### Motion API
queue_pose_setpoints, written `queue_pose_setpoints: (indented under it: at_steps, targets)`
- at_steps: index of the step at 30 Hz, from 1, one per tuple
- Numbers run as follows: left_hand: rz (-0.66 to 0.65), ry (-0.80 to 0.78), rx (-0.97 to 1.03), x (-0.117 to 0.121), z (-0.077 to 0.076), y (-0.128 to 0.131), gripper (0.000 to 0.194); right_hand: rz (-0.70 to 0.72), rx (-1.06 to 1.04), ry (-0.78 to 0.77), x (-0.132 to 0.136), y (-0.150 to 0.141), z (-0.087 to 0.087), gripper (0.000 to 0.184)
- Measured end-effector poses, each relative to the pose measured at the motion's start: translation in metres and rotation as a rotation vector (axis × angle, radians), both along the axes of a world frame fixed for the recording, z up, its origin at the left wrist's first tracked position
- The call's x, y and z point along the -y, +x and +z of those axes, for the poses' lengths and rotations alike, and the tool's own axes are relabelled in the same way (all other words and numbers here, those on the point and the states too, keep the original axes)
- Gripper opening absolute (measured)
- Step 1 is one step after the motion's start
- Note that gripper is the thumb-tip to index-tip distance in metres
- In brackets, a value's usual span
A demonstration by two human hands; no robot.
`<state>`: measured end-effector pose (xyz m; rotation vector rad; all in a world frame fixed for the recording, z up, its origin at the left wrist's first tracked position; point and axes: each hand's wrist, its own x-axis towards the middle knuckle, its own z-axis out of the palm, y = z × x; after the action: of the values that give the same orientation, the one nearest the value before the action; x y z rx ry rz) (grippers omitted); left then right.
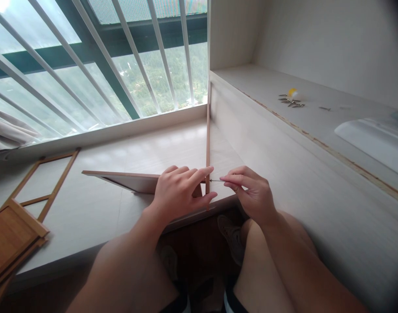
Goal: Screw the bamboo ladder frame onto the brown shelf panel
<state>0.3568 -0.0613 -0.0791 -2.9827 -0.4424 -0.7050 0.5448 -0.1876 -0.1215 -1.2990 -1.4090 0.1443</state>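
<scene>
One thin metal rod (216,180), dark at its tip, is pinched by the right hand (252,191); the left hand (177,189), fingers parted, touches a slim brown strip (208,148).

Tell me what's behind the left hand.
Behind the left hand is part of the framed panel, visible beside the hand and between thumb and forefinger. The fingers also cross the long wooden strip. Whatever lies directly behind the palm is covered.
</scene>
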Motion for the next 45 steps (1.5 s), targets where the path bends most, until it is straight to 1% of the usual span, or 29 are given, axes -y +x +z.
queue_pose_setpoints:
  at_steps: [4,11,15,19,22,24,27,30,32,34,39,45]
  targets:
    - [0.001,-0.001,0.001,0.000,0.000,0.000,0.050,-0.017,0.060,0.028,-0.001,0.001,-0.003,0.023]
    - [0.002,-0.011,-0.010,0.001,0.000,0.000,0.050,-0.055,0.175,0.025,-0.001,0.006,-0.005,0.027]
    - [0.005,-0.015,-0.003,0.001,0.000,-0.001,0.050,-0.072,0.244,0.024,-0.001,0.008,-0.002,0.026]
    - [0.002,-0.008,0.004,0.002,0.000,0.000,0.049,-0.064,0.257,0.036,-0.002,0.009,0.001,0.022]
    - [0.000,-0.007,0.004,0.001,0.000,0.001,0.049,-0.018,0.234,0.021,-0.002,0.010,0.002,0.014]
    - [0.003,-0.007,0.000,0.001,0.000,0.001,0.049,0.033,0.175,-0.019,-0.002,0.009,0.001,0.011]
    - [0.009,-0.006,-0.005,0.001,0.001,0.001,0.050,0.104,0.020,-0.137,-0.001,0.009,0.000,0.017]
    - [0.009,-0.005,-0.005,0.002,0.002,0.000,0.050,0.095,-0.106,-0.203,0.001,0.010,-0.003,0.022]
    - [0.005,-0.005,0.000,0.002,0.002,0.000,0.049,0.046,-0.159,-0.185,0.001,0.012,-0.004,0.023]
    - [0.000,-0.006,0.006,0.002,0.002,0.000,0.049,0.012,-0.155,-0.138,0.001,0.014,-0.005,0.020]
    - [0.000,-0.008,0.002,0.001,0.001,0.000,0.051,0.053,0.014,-0.039,-0.003,0.014,-0.004,0.010]
    - [-0.004,-0.001,0.008,0.001,0.001,0.000,0.050,0.035,0.159,0.018,-0.004,0.011,-0.005,0.015]
